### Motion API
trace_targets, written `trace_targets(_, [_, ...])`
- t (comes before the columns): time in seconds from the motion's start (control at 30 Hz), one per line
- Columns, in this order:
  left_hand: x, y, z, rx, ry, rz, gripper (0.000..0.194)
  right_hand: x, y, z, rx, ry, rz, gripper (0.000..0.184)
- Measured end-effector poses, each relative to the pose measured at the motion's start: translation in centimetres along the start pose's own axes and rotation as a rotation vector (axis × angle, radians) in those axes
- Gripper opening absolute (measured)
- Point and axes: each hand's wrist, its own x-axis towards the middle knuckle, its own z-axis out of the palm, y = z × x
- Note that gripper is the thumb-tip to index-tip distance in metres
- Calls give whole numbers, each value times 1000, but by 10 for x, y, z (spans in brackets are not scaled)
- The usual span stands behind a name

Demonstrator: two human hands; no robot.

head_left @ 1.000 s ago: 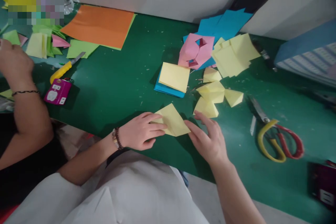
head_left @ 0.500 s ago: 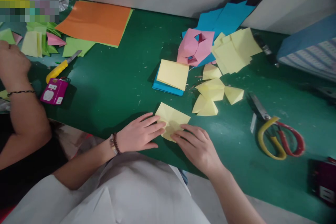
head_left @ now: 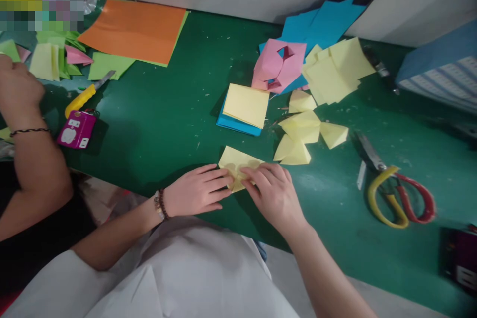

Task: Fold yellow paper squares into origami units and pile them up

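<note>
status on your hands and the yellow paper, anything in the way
Left hand, right hand on folded yellow paper. Folded yellow pieces just ahead, not touching.

One box cutter (head_left: 82, 101), one scissors (head_left: 380, 175), roughly four folded yellow pieces (head_left: 299, 125).

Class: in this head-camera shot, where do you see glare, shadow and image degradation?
In the head view, pale glare washes the green work surface; the left hand and right hand, pressing the folded yellow paper, cast dark shadows; the top-left corner is pixelated.

Folded yellow paper (head_left: 233, 161), partly hidden
</note>
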Motion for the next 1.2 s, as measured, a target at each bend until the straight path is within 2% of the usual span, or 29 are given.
trace_targets(0.6, [6,5,0,-45,-58,-59,48,2,4,1,47,-37,52,13])
trace_targets(1.2, [9,4,-1,-29,-72,-56,42,5,5,2,63,-86,111,15])
